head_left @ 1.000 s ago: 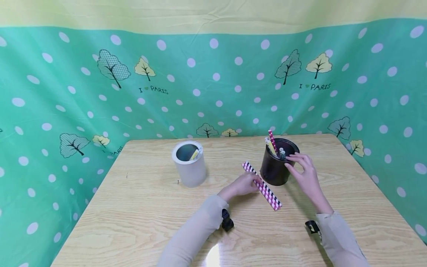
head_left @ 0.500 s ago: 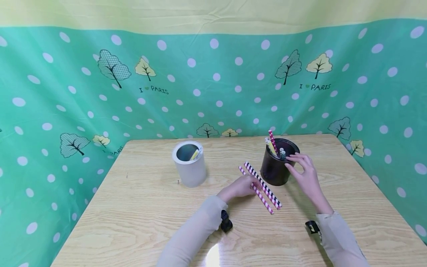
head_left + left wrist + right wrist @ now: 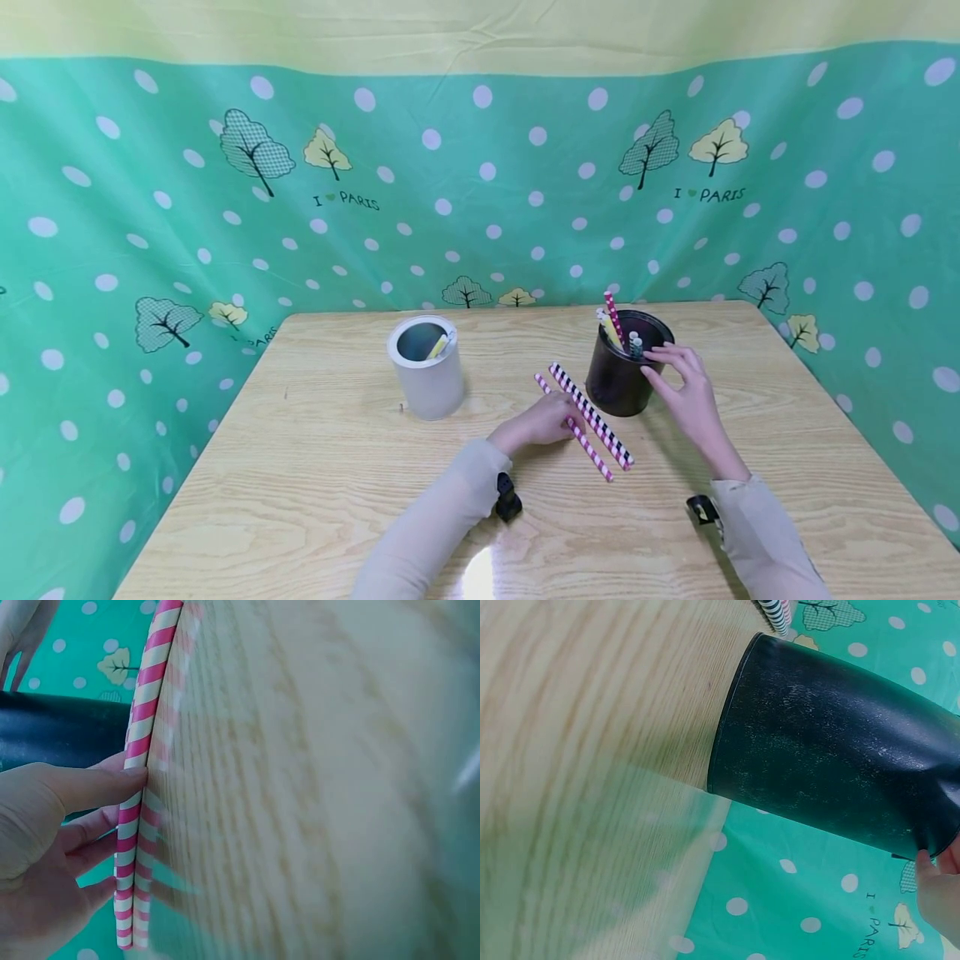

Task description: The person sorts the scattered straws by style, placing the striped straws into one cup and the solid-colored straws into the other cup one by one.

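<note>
My left hand pinches a pink-and-white striped paper straw lying slantwise on the table. In the left wrist view the thumb presses the straw from the near side, with the other fingers behind it. Just right of it lie a black-and-white striped straw and another pink-and-white one, side by side. My right hand grips the rim of a black cylindrical cup between thumb and fingers. Several patterned straws stand inside that cup. The right wrist view shows the dark cup wall and only some fingers.
A white cup with a few straws, one of them yellow, stands left of the hands. Both cups are on a wooden table. A green dotted curtain hangs behind the table's far edge.
The pink-and-white straw in my left hand has moved left, apart from the other straws on the table. The left hand shifted slightly left with it; the right hand stays at the black cup.
</note>
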A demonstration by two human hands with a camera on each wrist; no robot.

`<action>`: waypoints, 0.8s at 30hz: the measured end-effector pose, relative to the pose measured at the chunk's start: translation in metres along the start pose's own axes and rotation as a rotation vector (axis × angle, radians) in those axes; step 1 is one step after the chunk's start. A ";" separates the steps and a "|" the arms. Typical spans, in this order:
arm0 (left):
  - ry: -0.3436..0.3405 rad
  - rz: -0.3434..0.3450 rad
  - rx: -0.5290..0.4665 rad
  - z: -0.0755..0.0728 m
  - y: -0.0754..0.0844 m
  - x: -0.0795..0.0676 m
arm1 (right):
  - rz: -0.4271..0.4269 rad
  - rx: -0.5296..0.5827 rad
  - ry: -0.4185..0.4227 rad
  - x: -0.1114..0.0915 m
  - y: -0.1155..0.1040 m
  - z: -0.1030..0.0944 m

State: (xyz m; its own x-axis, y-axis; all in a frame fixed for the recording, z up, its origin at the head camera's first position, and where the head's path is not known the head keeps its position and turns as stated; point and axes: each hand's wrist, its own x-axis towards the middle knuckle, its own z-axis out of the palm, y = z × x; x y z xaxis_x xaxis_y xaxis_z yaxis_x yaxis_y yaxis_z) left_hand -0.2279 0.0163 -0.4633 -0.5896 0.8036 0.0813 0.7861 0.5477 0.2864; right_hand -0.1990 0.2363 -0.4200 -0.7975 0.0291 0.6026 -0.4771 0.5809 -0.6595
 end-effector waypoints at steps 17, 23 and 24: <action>0.110 -0.001 -0.002 0.003 -0.001 0.000 | -0.003 -0.001 -0.001 0.000 0.002 0.000; 0.175 -0.022 -0.066 -0.002 0.002 -0.003 | -0.006 -0.006 0.001 0.001 0.002 0.000; 0.180 -0.027 -0.080 -0.004 0.003 -0.003 | -0.006 -0.007 0.001 0.001 0.002 0.000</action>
State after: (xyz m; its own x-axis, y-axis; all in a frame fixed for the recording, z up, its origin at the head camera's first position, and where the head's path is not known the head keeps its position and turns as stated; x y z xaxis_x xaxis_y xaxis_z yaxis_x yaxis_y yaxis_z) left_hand -0.2244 0.0145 -0.4593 -0.6396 0.7304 0.2394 0.7563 0.5425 0.3656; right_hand -0.2008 0.2374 -0.4210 -0.7940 0.0266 0.6074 -0.4796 0.5866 -0.6526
